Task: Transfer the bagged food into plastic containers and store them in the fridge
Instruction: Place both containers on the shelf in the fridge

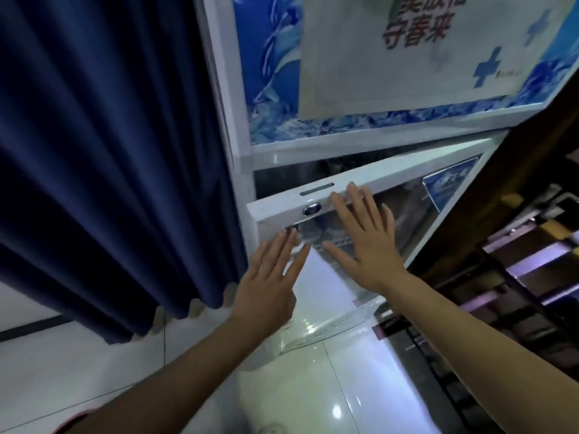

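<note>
At fridge front: lower door [369, 183] ajar, swung toward person. Right hand [366, 242] flat on it, left hand [269, 292] flat beside; both empty.

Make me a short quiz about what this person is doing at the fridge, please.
1. True or false: the lower fridge door is fully closed.
2. How do the left hand and right hand meet the door? A gripping a handle, B flat with straight fingers, C holding a container.
3. What hangs left of the fridge?

Key: 1 false, a dark gap shows above its top edge. 2 B. 3 a dark blue curtain.
</note>
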A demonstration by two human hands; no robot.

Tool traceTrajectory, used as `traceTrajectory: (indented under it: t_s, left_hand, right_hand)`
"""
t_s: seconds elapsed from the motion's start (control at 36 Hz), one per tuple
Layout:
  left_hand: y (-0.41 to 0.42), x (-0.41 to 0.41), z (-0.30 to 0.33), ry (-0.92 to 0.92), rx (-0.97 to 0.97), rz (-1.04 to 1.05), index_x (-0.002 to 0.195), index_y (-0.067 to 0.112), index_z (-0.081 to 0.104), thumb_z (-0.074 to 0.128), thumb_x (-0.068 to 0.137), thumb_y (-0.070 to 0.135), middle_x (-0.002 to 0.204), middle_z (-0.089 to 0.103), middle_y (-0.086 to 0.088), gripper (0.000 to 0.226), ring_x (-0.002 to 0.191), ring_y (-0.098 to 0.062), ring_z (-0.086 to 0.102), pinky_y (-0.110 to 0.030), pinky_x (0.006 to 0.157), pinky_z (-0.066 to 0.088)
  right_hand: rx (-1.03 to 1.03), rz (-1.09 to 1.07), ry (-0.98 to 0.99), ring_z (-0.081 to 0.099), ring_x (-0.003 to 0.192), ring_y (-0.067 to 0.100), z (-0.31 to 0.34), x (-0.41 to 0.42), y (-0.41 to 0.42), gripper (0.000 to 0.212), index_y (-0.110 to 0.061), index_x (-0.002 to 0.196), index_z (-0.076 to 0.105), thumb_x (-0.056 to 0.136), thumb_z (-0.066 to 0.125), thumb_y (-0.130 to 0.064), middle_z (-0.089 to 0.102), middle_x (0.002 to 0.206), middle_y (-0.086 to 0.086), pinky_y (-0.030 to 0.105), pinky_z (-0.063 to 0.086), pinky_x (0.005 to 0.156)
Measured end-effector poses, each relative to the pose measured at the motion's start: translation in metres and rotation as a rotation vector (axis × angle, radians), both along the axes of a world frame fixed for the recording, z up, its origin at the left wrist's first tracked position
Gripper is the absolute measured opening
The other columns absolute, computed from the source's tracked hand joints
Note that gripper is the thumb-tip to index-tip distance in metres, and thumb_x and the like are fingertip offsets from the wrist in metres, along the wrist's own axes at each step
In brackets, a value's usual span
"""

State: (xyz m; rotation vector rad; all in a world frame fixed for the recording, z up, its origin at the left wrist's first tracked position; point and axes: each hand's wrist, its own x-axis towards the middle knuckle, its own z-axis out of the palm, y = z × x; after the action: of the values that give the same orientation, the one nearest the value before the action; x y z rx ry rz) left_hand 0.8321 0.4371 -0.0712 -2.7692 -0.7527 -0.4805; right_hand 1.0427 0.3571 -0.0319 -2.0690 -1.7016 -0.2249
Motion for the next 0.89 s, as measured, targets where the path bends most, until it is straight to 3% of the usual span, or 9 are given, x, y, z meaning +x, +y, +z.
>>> traceTrajectory:
  t_s: [0.31,0.5,0.64,0.72,0.78,0.89]
  left_hand:
    - [0.095,0.022,-0.027,0.132,0.133,0.054,0.161,0.021,0.015,0.065,0.075,0.015,0.168,-0.014,-0.007,0.100,0.155,-0.030,-0.014,-0.051,0.121,-0.017]
    - [0.092,0.036,-0.034,0.153,0.070,0.113,0.162,0.025,0.013,0.072,0.069,0.021,0.167,-0.019,-0.008,0.110,0.154,-0.031,-0.018,-0.058,0.118,-0.019]
    - [0.075,0.037,-0.025,0.190,0.013,0.155,0.161,0.029,0.000,0.063,0.081,0.028,0.165,-0.027,-0.010,0.102,0.150,-0.034,-0.027,-0.061,0.116,-0.022]
    - [0.051,0.036,-0.011,0.151,-0.097,0.161,0.160,0.032,0.002,0.061,0.087,0.033,0.167,-0.019,-0.011,0.094,0.153,-0.036,-0.020,-0.059,0.121,-0.012]
    - [0.026,0.030,-0.001,0.030,-0.275,0.175,0.160,0.035,0.009,0.062,0.089,0.036,0.169,-0.008,-0.010,0.089,0.154,-0.036,-0.012,-0.054,0.123,-0.008]
    - [-0.038,0.006,0.005,-0.157,-0.513,0.316,0.158,0.040,0.008,0.064,0.090,0.040,0.169,-0.006,-0.002,0.087,0.155,-0.029,-0.013,-0.050,0.123,-0.008]
  right_hand:
    - [-0.250,-0.213,0.032,-0.020,0.152,0.022,-0.030,0.021,0.048,0.082,-0.042,0.154,-0.018,0.095,0.032,-0.070,-0.028,0.164,-0.005,0.062,-0.001,0.120]
    - [-0.285,-0.183,0.042,-0.016,0.153,0.023,-0.020,0.026,0.044,0.083,-0.044,0.155,-0.014,0.095,0.038,-0.069,-0.027,0.164,-0.007,0.062,0.000,0.120]
    - [-0.332,-0.138,0.143,-0.017,0.153,0.020,-0.008,0.026,0.036,0.079,-0.048,0.156,-0.005,0.095,0.040,-0.068,-0.022,0.165,-0.010,0.060,-0.002,0.119]
    - [-0.326,-0.084,0.198,-0.013,0.154,0.018,-0.003,0.023,0.025,0.076,-0.049,0.156,0.002,0.094,0.042,-0.067,-0.013,0.167,-0.012,0.060,0.001,0.120]
    - [-0.307,-0.040,0.252,-0.011,0.154,0.016,-0.004,0.018,0.010,0.073,-0.050,0.155,0.006,0.094,0.042,-0.068,-0.010,0.167,-0.013,0.059,0.001,0.119]
    - [-0.320,0.038,0.357,-0.008,0.154,0.014,-0.026,-0.001,-0.027,0.071,-0.050,0.155,0.011,0.094,0.044,-0.067,-0.006,0.167,-0.015,0.057,0.001,0.119]
